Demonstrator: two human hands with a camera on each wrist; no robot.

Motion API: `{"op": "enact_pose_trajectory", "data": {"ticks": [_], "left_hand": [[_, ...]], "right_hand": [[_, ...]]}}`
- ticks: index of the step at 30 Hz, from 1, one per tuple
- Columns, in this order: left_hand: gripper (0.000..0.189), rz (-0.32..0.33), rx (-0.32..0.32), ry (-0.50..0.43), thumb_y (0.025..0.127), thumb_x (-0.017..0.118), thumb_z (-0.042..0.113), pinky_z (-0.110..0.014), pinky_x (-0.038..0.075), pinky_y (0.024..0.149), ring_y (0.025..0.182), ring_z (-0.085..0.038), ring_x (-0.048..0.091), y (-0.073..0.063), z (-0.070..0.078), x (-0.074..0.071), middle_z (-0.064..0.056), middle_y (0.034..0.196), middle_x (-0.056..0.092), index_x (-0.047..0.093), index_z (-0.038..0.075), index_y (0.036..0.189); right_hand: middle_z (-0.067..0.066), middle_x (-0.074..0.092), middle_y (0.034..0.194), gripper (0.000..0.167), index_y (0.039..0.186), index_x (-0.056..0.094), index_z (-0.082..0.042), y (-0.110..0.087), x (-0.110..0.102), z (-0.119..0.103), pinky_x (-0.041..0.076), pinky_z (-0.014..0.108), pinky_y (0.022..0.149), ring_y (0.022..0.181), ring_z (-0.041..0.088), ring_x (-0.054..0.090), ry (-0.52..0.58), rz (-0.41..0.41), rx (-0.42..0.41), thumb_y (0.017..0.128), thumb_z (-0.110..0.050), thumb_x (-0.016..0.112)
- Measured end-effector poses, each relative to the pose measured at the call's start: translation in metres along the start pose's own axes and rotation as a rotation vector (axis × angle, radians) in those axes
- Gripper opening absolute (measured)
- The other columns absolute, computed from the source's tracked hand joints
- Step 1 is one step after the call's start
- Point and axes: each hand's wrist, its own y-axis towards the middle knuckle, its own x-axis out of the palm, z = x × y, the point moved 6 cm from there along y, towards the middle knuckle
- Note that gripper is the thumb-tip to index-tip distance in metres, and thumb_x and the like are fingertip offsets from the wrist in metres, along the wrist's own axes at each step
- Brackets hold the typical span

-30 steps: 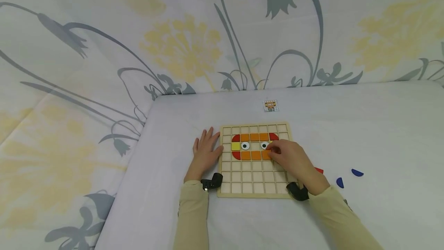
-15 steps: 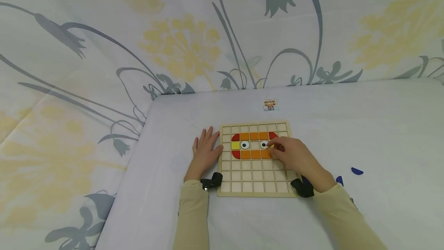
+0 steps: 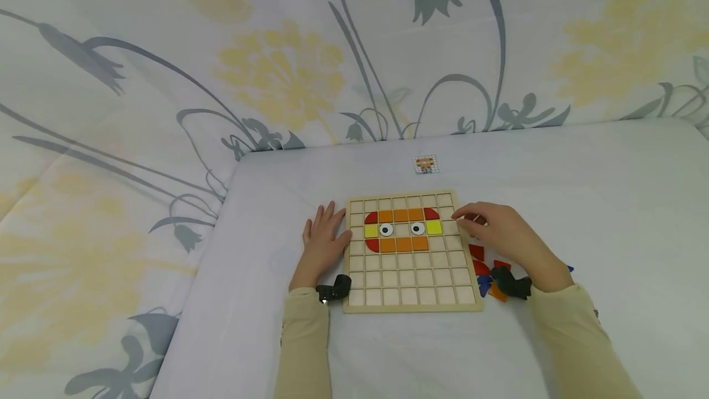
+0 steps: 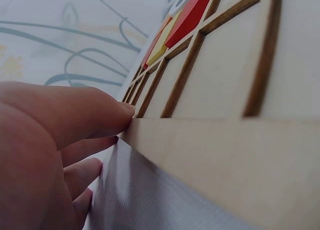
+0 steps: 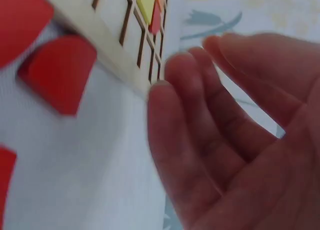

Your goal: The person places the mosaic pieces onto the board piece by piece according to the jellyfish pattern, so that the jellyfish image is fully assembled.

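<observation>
Fingers of the left hand (image 3: 320, 245) are spread, fairly straight, at the left edge of the wooden grid board (image 3: 412, 308); in the left wrist view one fingertip rests against the board's rim, the others fan out lower down. Right hand (image 3: 501, 233) is at the board's upper right edge, fingers loosely bent, tips near each other, no piece visible in them; cannot tell if they touch the rim.

Board lies flat on the white surface (image 3: 609, 202), between the hands. Set in its cells: upper orange row (image 3: 400, 215) with a red corner piece at each end; two eye pieces (image 3: 386, 229) in the row below, flanked by a left yellow tile (image 3: 371, 231) and a right yellow tile (image 3: 434, 227); then lower orange row (image 3: 404, 244), red corner piece at its left.

Loose red pieces (image 3: 476, 252), blue pieces (image 3: 484, 286) and an orange piece (image 3: 497, 292) lie just right of the board, partly under the right wrist. Small pattern card (image 3: 426, 164) lies beyond the board's far edge.
</observation>
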Motion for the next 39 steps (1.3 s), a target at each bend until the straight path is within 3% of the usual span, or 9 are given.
{"op": "enact_pose_trajectory", "data": {"ticks": [12, 19, 24, 31, 39], "left_hand": [[0.051, -0.004, 0.001, 0.004, 0.089, 0.048, 0.029, -0.046, -0.004, 0.104, 0.135, -0.022, 0.002, 0.0, -0.001, 0.001, -0.005, 0.148, 0.016, 0.037, 0.014, 0.137], [0.052, -0.005, 0.002, -0.017, 0.089, 0.048, 0.029, -0.046, -0.005, 0.104, 0.135, -0.022, 0.001, 0.0, 0.0, 0.0, -0.005, 0.148, 0.016, 0.037, 0.014, 0.137], [0.051, -0.006, -0.001, -0.011, 0.09, 0.048, 0.029, -0.046, -0.005, 0.104, 0.135, -0.021, 0.002, 0.0, 0.0, 0.0, -0.005, 0.148, 0.016, 0.037, 0.014, 0.137], [0.051, -0.006, -0.005, -0.007, 0.09, 0.048, 0.029, -0.046, -0.005, 0.104, 0.136, -0.021, 0.002, 0.001, -0.001, 0.001, -0.004, 0.148, 0.016, 0.037, 0.014, 0.137], [0.051, -0.009, -0.013, 0.003, 0.09, 0.047, 0.03, -0.045, -0.004, 0.104, 0.136, -0.02, 0.002, 0.0, 0.0, 0.0, -0.003, 0.148, 0.016, 0.036, 0.015, 0.137]], "right_hand": [[0.0, 0.055, 0.084, 0.022, 0.098, 0.063, -0.012, -0.003, 0.004, 0.031, 0.042, 0.032, 0.067, 0.078, 0.018, 0.048, -0.047, -0.114, 0.053, 0.083, -0.027, 0.061], [0.002, 0.049, 0.086, 0.038, 0.102, 0.06, -0.012, -0.007, 0.008, 0.041, 0.041, 0.03, 0.065, 0.08, 0.019, 0.045, -0.003, -0.207, 0.053, 0.075, -0.038, 0.069], [0.003, 0.048, 0.088, 0.037, 0.102, 0.061, -0.012, -0.008, 0.007, 0.041, 0.042, 0.03, 0.068, 0.082, 0.02, 0.044, -0.045, -0.2, 0.043, 0.074, -0.034, 0.071], [0.006, 0.053, 0.092, 0.027, 0.103, 0.061, -0.007, -0.004, 0.004, 0.043, 0.046, 0.035, 0.07, 0.083, 0.022, 0.048, -0.081, -0.147, 0.105, 0.079, -0.018, 0.065], [0.005, 0.052, 0.089, 0.018, 0.098, 0.061, -0.01, -0.002, 0.006, 0.035, 0.044, 0.032, 0.066, 0.08, 0.022, 0.047, -0.047, -0.129, 0.086, 0.083, -0.019, 0.061]]}}
